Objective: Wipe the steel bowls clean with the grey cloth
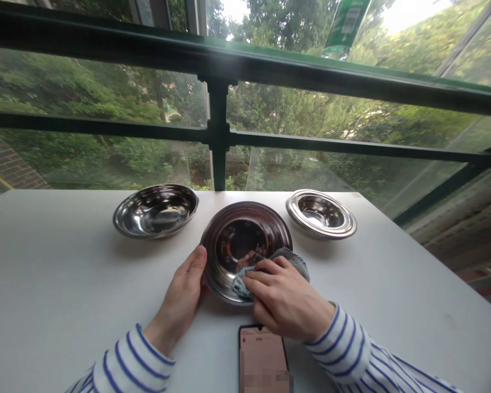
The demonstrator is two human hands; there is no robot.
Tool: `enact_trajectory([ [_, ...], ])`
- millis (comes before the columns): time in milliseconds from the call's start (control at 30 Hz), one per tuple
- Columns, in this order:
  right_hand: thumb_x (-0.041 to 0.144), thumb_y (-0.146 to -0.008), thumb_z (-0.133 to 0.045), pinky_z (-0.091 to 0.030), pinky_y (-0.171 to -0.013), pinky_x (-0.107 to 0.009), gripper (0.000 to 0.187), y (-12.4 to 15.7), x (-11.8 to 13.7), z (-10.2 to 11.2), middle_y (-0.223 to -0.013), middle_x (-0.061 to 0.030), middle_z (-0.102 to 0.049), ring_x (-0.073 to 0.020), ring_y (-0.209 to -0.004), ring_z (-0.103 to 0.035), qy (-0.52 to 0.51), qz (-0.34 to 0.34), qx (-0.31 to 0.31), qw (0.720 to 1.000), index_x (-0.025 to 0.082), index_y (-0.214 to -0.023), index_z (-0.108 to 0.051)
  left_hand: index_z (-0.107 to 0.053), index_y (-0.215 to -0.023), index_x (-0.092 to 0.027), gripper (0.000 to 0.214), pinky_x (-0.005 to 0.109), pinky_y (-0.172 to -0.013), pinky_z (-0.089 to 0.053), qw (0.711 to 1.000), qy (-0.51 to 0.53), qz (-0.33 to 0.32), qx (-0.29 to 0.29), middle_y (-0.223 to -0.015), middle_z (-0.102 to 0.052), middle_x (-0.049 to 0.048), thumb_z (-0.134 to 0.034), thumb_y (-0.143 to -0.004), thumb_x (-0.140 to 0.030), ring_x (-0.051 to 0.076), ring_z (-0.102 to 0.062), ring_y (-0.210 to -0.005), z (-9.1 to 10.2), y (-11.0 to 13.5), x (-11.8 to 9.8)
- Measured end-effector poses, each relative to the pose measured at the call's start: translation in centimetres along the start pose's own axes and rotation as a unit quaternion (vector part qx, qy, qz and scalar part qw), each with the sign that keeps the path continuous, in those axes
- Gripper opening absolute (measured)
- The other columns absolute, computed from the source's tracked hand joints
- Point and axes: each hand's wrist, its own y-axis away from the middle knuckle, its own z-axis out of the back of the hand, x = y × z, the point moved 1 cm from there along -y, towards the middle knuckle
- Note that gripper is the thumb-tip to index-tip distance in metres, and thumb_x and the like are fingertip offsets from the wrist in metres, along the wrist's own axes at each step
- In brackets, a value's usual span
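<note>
A steel bowl (237,234) sits in the middle of the white table (45,284), right in front of me. My left hand (184,295) grips its left rim, thumb along the edge. My right hand (284,297) presses a grey-blue cloth (297,262) against the bowl's near right rim and inner wall, fingers closed on the cloth.
Two more steel bowls stand behind: a wide one (155,210) at the left and a smaller rimmed one (321,214) at the right. A phone (264,357) lies at the near table edge between my striped sleeves. A green railing and glass (219,136) back the table.
</note>
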Motion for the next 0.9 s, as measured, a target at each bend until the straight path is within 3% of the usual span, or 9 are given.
enact_trajectory([
  [167, 0.024, -0.085, -0.04, -0.031, -0.086, -0.039, 0.044, -0.8, 1.1, -0.9, -0.129, -0.0083, -0.053, -0.0266, -0.108, -0.043, -0.015, 0.022, -0.024, 0.999, 0.012, -0.127, -0.043, -0.058, -0.119, -0.017, 0.047, 0.033, -0.092, -0.045, 1.0, 0.009, -0.007, 0.006, -0.112, -0.067, 0.0073, -0.055, -0.081, -0.044, 0.024, -0.056, -0.11, -0.2, 0.3, 0.3],
  [467, 0.021, -0.08, -0.045, -0.032, -0.078, -0.037, 0.023, 0.1, 0.2, -0.1, -0.103, -0.0051, -0.066, -0.023, -0.093, -0.051, -0.006, -0.003, 0.005, 1.0, 0.018, -0.1, -0.057, -0.058, -0.119, -0.016, 0.049, 0.035, -0.093, -0.043, 1.0, -0.008, -0.011, -0.003, -0.111, -0.068, 0.0075, -0.057, -0.079, -0.045, 0.025, -0.057, -0.109, 0.2, -0.1, 0.3],
  [667, 0.025, -0.084, -0.041, -0.031, -0.088, -0.042, 0.046, -0.4, 1.1, -1.0, -0.129, -0.0087, -0.053, -0.0272, -0.109, -0.043, -0.019, 0.028, -0.016, 0.999, 0.013, -0.128, -0.043, -0.055, -0.124, -0.016, 0.053, 0.034, -0.1, -0.037, 1.0, -0.012, -0.02, 0.014, -0.116, -0.066, 0.0087, -0.053, -0.081, -0.047, 0.024, -0.055, -0.112, 0.3, 0.0, 0.4],
  [900, 0.029, -0.083, -0.046, -0.033, -0.089, -0.042, 0.049, 0.0, 0.9, -1.5, -0.13, -0.0095, -0.051, -0.0275, -0.112, -0.043, -0.022, 0.042, -0.027, 0.999, 0.014, -0.13, -0.04, -0.049, -0.13, -0.017, 0.054, 0.037, -0.099, -0.039, 0.998, 0.031, 0.008, 0.05, -0.118, -0.064, 0.0092, -0.051, -0.084, -0.045, 0.025, -0.055, -0.113, 0.2, 0.2, 0.1],
])
